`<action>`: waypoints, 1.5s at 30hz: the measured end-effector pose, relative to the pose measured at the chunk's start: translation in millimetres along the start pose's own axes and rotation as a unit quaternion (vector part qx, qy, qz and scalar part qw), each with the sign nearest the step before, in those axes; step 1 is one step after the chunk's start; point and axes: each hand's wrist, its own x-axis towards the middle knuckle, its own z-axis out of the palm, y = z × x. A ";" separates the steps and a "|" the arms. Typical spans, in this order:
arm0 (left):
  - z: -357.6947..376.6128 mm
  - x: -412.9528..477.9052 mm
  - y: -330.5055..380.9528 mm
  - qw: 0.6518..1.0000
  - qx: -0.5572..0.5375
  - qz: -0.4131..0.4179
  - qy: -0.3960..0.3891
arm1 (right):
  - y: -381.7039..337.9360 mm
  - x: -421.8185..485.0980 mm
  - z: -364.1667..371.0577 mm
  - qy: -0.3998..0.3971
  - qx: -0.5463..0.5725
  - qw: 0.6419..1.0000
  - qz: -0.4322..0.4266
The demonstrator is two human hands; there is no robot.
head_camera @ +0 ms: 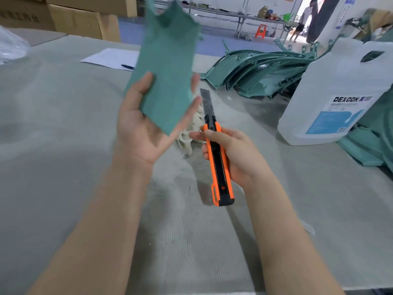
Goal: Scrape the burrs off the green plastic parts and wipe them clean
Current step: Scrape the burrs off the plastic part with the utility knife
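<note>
My left hand holds a flat green plastic part upright above the table, thumb on its near face and fingers behind it. The part is blurred and widens toward its top. My right hand grips an orange and black utility knife with its blade extended, pointing up just right of the part's lower edge. A crumpled whitish rag lies on the table behind my hands.
A pile of curved green plastic parts lies at the back right. A large translucent jug labelled DEXCON stands at the right. A paper sheet with a pen lies farther back. Cardboard boxes stand far left. The grey table covering carries scraped dust.
</note>
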 end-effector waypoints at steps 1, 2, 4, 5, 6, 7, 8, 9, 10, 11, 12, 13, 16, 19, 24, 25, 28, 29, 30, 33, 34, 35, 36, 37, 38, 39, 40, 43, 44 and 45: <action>1.9 0.4 -5.6 0.999 0.018 -0.031 -0.012 | 0.9 0.2 0.3 -0.024 0.020 1.000 0.002; 3.1 1.3 -9.9 0.998 0.038 -0.054 -0.014 | 1.1 -0.4 1.7 -0.048 0.033 0.998 0.006; 2.0 3.2 -15.9 0.994 0.073 -0.084 0.004 | 1.2 -2.7 4.5 -0.078 0.051 0.996 0.012; 1.0 4.5 -16.8 0.992 0.085 -0.095 0.017 | 1.1 -3.6 4.8 -0.085 0.055 0.995 0.017; 0.3 5.7 -16.7 0.990 0.096 -0.102 0.031 | 0.0 -4.8 4.4 -0.093 0.052 0.994 0.023; -0.4 6.4 -15.3 0.988 0.103 -0.099 0.049 | -0.7 -5.2 3.0 -0.104 0.038 0.994 0.028; -1.1 7.0 -13.4 0.989 0.101 -0.084 0.068 | -1.5 -5.9 1.1 -0.122 0.018 0.992 0.034; -1.7 7.7 -11.7 0.991 0.087 -0.057 0.083 | -2.7 -6.4 -1.3 -0.143 -0.004 0.989 0.041; -2.3 8.1 -9.1 0.993 0.068 -0.024 0.093 | -3.9 -7.5 -3.9 -0.162 -0.021 0.985 0.046; -3.6 8.8 -5.2 0.993 0.055 0.012 0.106 | -5.1 -8.5 -7.5 -0.180 -0.032 0.982 0.048; -5.5 9.5 -0.5 0.989 0.050 0.051 0.126 | -6.9 -10.3 -11.8 -0.195 -0.038 0.979 0.046; -8.8 10.6 5.1 0.983 0.038 0.094 0.150 | -9.3 -12.1 -16.4 -0.203 -0.036 0.978 0.040; -23.3 13.3 22.6 0.941 -0.030 0.211 0.261 | -16.0 -12.0 -31.4 -0.139 0.021 0.990 0.012; -28.3 15.1 22.2 0.906 0.079 0.247 0.334 | -16.1 -7.4 -32.8 0.067 0.044 0.994 -0.077; -11.2 12.1 -3.4 0.773 0.474 0.263 0.330 | -9.8 -8.7 -9.9 0.226 -0.084 0.941 -0.236; -8.7 10.0 -7.0 0.733 0.551 0.268 0.295 | -9.3 -11.0 -2.6 0.225 -0.097 0.928 -0.281; -4.3 6.0 -18.6 0.597 0.738 0.269 0.164 | -5.1 -15.7 14.3 0.161 -0.133 0.905 -0.371; -2.5 4.9 -22.7 0.556 0.778 0.258 0.139 | -4.0 -15.9 17.8 0.135 -0.154 0.907 -0.367; 0.1 4.2 -25.7 0.525 0.806 0.241 0.133 | -3.6 -14.9 19.9 0.121 -0.179 0.911 -0.352; 3.4 3.5 -29.7 0.441 0.860 0.194 0.168 | -2.9 -10.0 19.1 0.138 -0.207 0.916 -0.315; 3.1 3.8 -31.8 0.415 0.877 0.174 0.169 | -3.2 -8.2 18.1 0.154 -0.206 0.917 -0.304; 2.6 3.6 -33.4 0.397 0.890 0.154 0.162 | -3.8 -6.4 17.3 0.165 -0.203 0.921 -0.289; 2.0 3.9 -34.6 0.389 0.899 0.139 0.144 | -3.9 -4.3 16.1 0.170 -0.195 0.927 -0.272; 0.9 4.1 -34.9 0.398 0.902 0.119 0.116 | -3.6 -1.8 14.1 0.171 -0.184 0.933 -0.256; -1.3 3.8 -33.7 0.424 0.898 0.091 0.080 | -3.5 0.8 11.7 0.176 -0.175 0.939 -0.239; -4.8 4.2 -30.4 0.459 0.886 0.048 0.042 | -4.0 2.6 8.8 0.186 -0.169 0.942 -0.222; -7.5 4.3 -25.4 0.496 0.868 -0.013 0.016 | -4.8 3.6 5.0 0.198 -0.163 0.945 -0.205; -11.5 6.3 -9.5 0.608 0.785 -0.061 0.102 | -8.4 3.1 -9.0 0.219 -0.085 0.955 -0.183; -14.8 7.1 -7.7 0.634 0.754 -0.016 0.171 | -9.9 2.5 -11.8 0.212 -0.036 0.960 -0.178; -15.5 7.2 -6.0 0.660 0.714 0.016 0.233 | -11.2 2.2 -12.8 0.201 0.014 0.964 -0.175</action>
